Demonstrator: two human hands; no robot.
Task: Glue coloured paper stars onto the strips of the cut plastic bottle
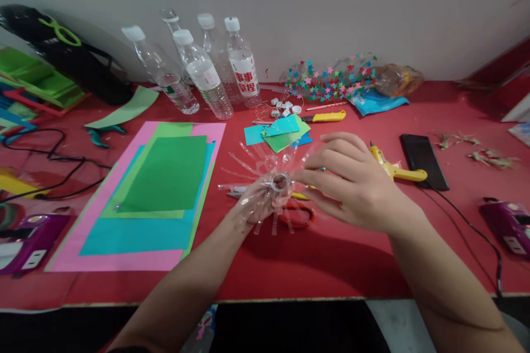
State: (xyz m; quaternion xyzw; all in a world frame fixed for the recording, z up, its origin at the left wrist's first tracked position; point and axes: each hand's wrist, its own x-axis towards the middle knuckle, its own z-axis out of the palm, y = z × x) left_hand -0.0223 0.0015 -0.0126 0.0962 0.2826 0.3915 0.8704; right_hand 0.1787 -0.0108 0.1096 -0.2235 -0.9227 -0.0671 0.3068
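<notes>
My left hand (259, 201) is closed around the underside of a clear plastic bottle top (280, 181), its neck ring facing up. The bottle's wall is cut into many thin strips that fan outward all round like a flower. Just to the right, my right hand (351, 185) has its fingers stretched toward the strips; whether the fingertips touch one is unclear. Below the bottle piece, scissors with red-orange handles (304, 216) lie on the table, partly hidden by the strips and hands.
Coloured paper sheets (165, 176) lie stacked at left. Several bottles (202, 77) stand by the wall. Paper scraps (284, 131), a yellow cutter (329, 116) and star decorations (331, 80) are behind the hands. A yellow glue gun (399, 170) and black phone (424, 161) lie at right.
</notes>
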